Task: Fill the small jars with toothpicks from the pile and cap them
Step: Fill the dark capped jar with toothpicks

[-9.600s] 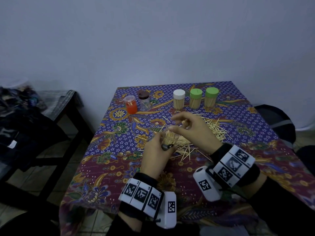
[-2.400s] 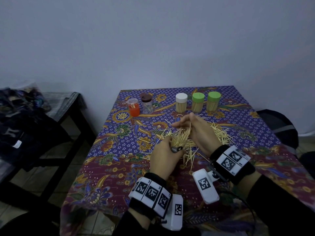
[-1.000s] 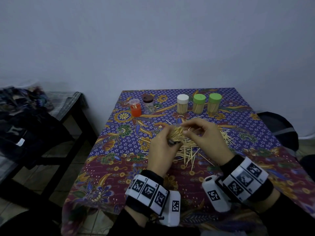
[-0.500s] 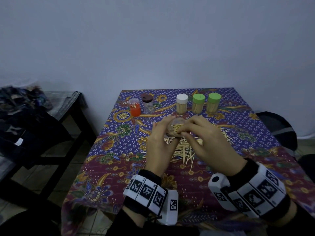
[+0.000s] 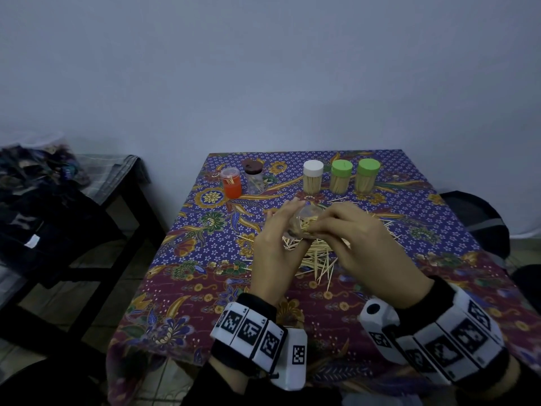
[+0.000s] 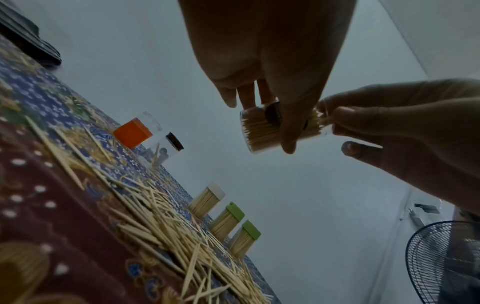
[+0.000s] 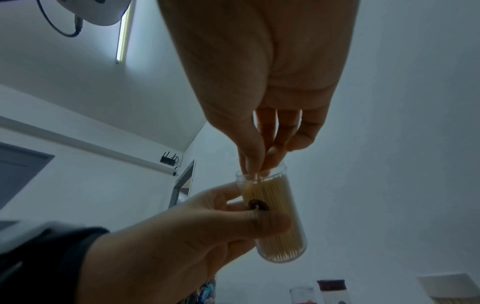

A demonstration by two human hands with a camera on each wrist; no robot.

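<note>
Left hand (image 5: 273,253) wrapped round a clear jar (image 7: 275,218) held over the pile (image 5: 317,253), right hand (image 5: 366,244) pinching toothpicks at its mouth – capped jars (image 5: 339,180) behind, hands blocking the pile.

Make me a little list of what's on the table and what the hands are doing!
left hand: holds clear jar, packed with toothpicks, uncapped
right hand: fingertips pinch toothpicks at the jar's mouth
pile: loose toothpicks on the tablecloth
capped full jars: one white, two green
others: orange jar, brown-lidded jar
</note>
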